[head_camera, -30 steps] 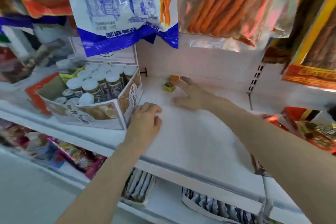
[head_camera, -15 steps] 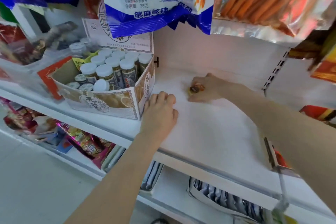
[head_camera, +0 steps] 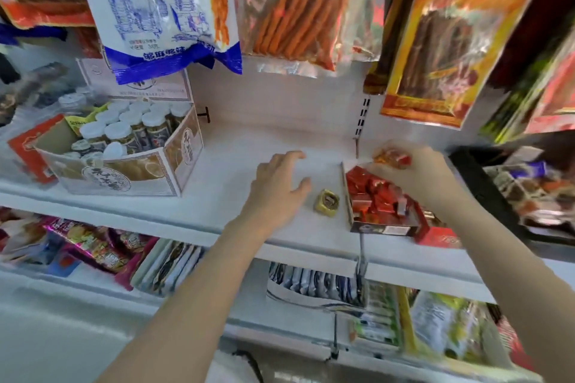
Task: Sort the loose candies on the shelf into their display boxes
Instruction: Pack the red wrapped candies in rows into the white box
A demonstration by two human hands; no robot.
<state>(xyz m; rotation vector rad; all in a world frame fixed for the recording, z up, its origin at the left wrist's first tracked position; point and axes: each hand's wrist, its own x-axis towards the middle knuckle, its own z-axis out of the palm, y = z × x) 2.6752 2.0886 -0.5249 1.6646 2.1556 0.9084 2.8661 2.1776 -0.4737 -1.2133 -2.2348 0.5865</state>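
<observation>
Candies: one in hand over red box, one gold piece loose on shelf

Candies partly sorted, judging by the layout. Display box (head_camera: 378, 196) at right of shelf (head_camera: 242, 146) already packed with red wrapped pieces. Right hand (head_camera: 417, 171) sits over the far end of that box, fingers curled around an orange-red wrapped candy (head_camera: 392, 158); image blurred, so exact pinch unclear, but it is grasped, not released. Looks like a drop-in is about to happen; not done yet.

Left to do: gold-wrapped candy (head_camera: 326, 203) lies loose on the shelf, just left of the red box, near front edge. No matching gold box clearly visible; can't tell where it belongs.

Left hand (head_camera: 280, 180) hovers just left of the gold candy, palm down, fingers relaxed and spread, holding nothing, thumb pointing toward the candy but apart from it. Whether fingertips touch the shelf: cannot tell.

Bottle box (head_camera: 124, 165) with white-capped bottles stands at far left of shelf, well apart from both hands. Snack bags hang above.
</observation>
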